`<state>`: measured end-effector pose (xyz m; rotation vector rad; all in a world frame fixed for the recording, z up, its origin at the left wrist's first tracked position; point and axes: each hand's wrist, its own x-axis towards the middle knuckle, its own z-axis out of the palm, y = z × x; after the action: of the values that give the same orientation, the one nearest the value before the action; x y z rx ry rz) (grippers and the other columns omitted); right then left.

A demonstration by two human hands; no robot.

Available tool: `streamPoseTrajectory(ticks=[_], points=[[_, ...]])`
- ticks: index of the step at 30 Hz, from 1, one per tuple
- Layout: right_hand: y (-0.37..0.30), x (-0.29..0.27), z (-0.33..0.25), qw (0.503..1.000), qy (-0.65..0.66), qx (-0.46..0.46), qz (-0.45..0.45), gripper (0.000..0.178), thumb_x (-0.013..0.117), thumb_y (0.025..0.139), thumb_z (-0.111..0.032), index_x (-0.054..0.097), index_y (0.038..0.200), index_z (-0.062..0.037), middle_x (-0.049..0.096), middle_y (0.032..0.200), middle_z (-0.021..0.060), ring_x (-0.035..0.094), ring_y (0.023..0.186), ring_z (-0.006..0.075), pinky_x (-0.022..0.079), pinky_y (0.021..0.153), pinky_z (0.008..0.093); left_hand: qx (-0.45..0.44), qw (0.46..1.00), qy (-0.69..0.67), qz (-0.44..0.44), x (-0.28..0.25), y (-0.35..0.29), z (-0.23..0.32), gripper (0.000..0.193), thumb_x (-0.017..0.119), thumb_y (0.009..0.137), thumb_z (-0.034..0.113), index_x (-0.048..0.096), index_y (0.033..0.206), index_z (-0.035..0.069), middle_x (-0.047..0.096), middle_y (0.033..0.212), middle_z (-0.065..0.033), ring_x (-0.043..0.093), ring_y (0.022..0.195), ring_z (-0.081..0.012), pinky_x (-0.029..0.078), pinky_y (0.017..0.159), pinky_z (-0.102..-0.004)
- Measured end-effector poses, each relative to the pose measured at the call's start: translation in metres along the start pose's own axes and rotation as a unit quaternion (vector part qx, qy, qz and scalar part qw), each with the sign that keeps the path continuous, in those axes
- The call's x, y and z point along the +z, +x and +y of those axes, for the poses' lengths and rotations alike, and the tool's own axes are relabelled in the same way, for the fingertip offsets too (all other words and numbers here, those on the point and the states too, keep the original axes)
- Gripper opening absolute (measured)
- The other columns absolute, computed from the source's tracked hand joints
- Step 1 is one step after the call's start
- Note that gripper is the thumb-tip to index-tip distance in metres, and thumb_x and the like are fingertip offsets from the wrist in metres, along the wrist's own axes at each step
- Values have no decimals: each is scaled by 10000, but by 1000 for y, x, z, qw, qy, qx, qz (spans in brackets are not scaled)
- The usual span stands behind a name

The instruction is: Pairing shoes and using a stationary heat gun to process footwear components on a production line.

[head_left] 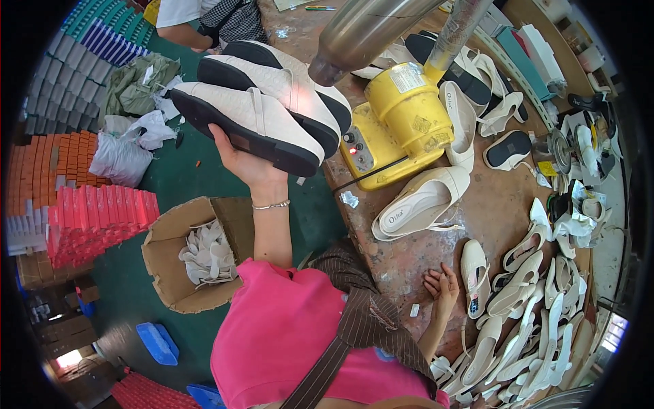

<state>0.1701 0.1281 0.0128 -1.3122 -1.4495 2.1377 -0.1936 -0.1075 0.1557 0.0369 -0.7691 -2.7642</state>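
My left hand [248,160] is closed around several cream flat shoes [248,112] with black soles, held up in a bunch. The shoes are beside the mouth of a wide metal tube [361,37], and a reddish light spot falls on one upper. My right hand [444,285] lies on the brown worktable [409,262] with its fingers loosely apart and nothing in it. Close to that hand are a cream strap shoe [475,276] and a small white piece [414,310]. A larger cream slingback [422,204] lies farther up the table.
A yellow machine [402,123] with a lit red lamp stands on the table. Many cream shoes [524,300] are heaped at the right. A cardboard box [170,286] of white pieces sits on the floor at left, near stacked pink boxes [102,218]. Another person [204,24] is at the far left.
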Motion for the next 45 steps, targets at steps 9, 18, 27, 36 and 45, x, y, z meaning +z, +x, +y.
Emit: streamPoseTrajectory(ticks=[9,18,27,36,45], points=[[0,-6,4,1000,-1,-14,-4,348,484,925,-150,459,1228,20,628,971,146,652,806,202,537,685,267,-7,999,46,-11,-30,-24,14,631,413,894,531,366,1351,97,442,1336,-69,433,1216,-268,309,1048,-433],[1,-8,6,1000,16,-17,-16,317,459,939,-149,476,1212,10,632,969,133,650,812,189,535,691,269,-273,925,111,-241,-75,-108,18,704,459,858,539,368,1337,31,451,1322,-112,433,1213,-290,320,1044,-435],[-55,-28,-3,966,-145,-149,152,237,494,868,-31,587,1086,-28,657,910,127,645,795,199,511,714,305,-354,860,255,-263,105,-140,-135,574,598,837,408,472,1260,41,516,1247,-113,501,1120,-281,398,973,-407],[-187,-152,-14,642,-441,-220,587,503,643,715,-24,529,1201,-89,498,1207,177,450,1146,368,350,975,451,-253,918,204,-227,208,-44,-233,562,581,858,246,373,1255,-93,434,1260,-208,443,1154,-315,316,1016,-460],[-190,-197,-20,715,-448,-80,530,764,738,623,-108,447,1323,-199,518,1041,133,502,963,294,419,845,398,-449,674,291,-509,62,-227,-174,501,535,875,67,331,1330,18,474,1248,-237,515,1123,-334,395,1000,-420]])
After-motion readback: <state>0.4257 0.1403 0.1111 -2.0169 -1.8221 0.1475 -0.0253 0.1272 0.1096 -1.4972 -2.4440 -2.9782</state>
